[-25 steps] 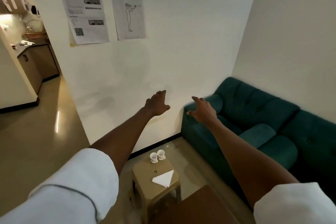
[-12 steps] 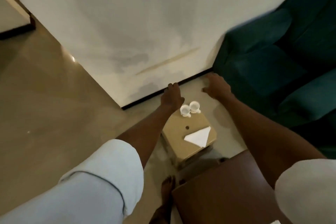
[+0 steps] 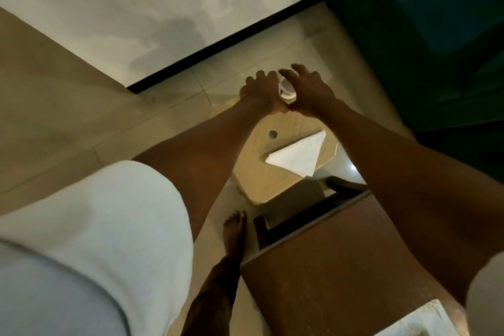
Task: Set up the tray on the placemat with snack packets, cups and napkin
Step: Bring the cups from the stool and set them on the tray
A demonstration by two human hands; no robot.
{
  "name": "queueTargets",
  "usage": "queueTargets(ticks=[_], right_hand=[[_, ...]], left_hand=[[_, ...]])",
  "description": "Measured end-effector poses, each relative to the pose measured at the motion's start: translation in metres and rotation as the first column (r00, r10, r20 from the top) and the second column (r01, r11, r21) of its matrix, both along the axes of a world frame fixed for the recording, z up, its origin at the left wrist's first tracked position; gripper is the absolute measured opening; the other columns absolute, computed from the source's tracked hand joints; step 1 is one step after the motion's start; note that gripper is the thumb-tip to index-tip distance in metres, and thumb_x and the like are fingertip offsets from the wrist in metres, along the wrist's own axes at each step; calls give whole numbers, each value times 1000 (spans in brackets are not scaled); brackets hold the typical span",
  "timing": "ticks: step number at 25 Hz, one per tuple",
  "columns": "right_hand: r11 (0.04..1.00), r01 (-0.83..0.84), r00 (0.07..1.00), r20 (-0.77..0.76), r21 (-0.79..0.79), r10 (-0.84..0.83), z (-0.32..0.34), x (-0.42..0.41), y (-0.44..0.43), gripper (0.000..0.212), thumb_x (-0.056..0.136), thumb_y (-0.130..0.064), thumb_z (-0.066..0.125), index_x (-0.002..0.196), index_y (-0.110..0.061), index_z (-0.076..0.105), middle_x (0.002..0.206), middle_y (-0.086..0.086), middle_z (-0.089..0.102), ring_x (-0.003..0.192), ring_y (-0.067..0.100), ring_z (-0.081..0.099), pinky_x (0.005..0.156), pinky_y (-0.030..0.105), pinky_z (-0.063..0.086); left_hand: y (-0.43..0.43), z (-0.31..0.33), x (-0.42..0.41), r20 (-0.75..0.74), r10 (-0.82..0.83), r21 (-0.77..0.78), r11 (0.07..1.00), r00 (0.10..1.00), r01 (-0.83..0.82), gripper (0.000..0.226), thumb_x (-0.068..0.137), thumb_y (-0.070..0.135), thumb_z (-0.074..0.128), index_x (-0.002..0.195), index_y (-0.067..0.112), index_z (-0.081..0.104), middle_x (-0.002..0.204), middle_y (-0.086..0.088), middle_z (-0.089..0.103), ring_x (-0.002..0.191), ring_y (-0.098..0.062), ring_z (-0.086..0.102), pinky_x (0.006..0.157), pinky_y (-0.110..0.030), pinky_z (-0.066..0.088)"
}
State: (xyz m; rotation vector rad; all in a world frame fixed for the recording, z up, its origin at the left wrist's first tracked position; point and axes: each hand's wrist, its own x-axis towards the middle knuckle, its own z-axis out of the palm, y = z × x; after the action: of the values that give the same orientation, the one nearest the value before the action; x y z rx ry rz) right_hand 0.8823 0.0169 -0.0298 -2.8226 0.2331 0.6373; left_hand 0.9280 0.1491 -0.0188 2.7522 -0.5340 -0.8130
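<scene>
Two small white cups stand at the far edge of a beige plastic stool (image 3: 256, 177). My left hand (image 3: 261, 93) is curled down over one cup and hides it. My right hand (image 3: 309, 93) wraps the other white cup (image 3: 287, 88), which shows between the two hands. The hands touch at the thumbs. A white napkin (image 3: 297, 157) folded into a triangle lies on the near right part of the stool. No tray or snack packets are in view.
A brown wooden table (image 3: 341, 259) fills the lower right, with a white object (image 3: 425, 319) on its near corner. A dark green sofa (image 3: 425, 24) stands at the right. A white wall (image 3: 136, 8) with black skirting is ahead. My bare foot (image 3: 234, 229) is beside the stool.
My head has tilted down from the wall to the stool. Both hands have come down and together onto the two cups, which stood uncovered half a second ago.
</scene>
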Motion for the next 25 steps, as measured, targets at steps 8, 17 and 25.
queueTargets(ticks=[8,17,25], right_hand=[[997,29,992,123,-67,-21,-13,16,6,73,81,-29,85,145,-22,50,143,14,51,111,35,64,88,46,59],[993,66,995,75,-100,-59,17,14,18,78,79,-42,85,146,-28,47,138,10,50,104,24,61,77,35,56],[959,268,926,300,-89,-231,279,-16,-49,57,81,-40,83,132,-25,60,126,8,55,104,31,66,81,41,56]], left_hand=[[-13,-31,-2,143,83,-115,991,986,-67,53,90,35,73,134,13,51,129,-12,57,106,-29,64,72,-31,44],[-4,-7,1,205,21,-56,998,979,-10,49,87,36,77,122,13,54,119,-11,60,96,-23,67,73,-29,52],[-76,236,6,355,-52,-178,976,933,123,47,80,38,80,116,15,62,115,-10,67,106,-33,69,79,-37,53]])
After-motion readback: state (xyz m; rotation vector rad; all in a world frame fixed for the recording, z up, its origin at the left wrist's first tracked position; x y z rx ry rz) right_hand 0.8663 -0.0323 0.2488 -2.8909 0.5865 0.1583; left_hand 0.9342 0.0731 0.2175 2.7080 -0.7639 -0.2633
